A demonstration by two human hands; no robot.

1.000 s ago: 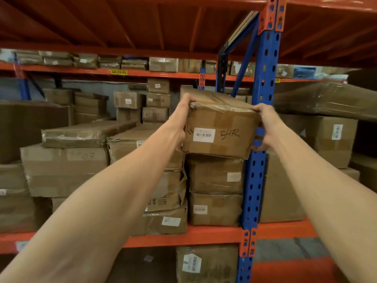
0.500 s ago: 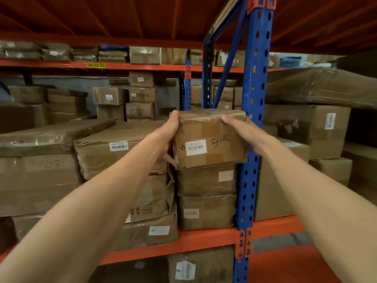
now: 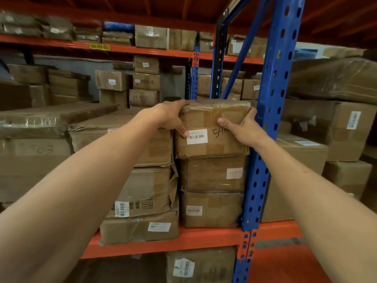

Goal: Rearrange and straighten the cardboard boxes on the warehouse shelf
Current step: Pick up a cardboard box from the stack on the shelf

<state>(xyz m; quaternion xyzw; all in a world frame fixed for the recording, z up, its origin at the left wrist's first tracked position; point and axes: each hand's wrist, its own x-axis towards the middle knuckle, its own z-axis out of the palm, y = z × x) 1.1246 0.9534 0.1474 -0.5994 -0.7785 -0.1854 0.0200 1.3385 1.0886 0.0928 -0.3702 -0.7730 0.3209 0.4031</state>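
A small taped cardboard box with a white barcode label and handwritten black marks rests on top of a stack of two similar boxes on the orange shelf beam. My left hand grips its upper left corner, fingers over the top and thumb on the front face. My right hand clasps its upper right corner, thumb on the front. The box sits roughly square with the stack below, tight against the blue upright.
A taller pile of crumpled wrapped boxes stands directly left of the stack. Larger cartons fill the bay right of the upright. More boxes line the back rows and the upper shelf. Another box sits below the beam.
The box, held in the air a second ago, has come down onto the stack. My right hand has shifted from its side to its upper right corner. The view has moved closer.
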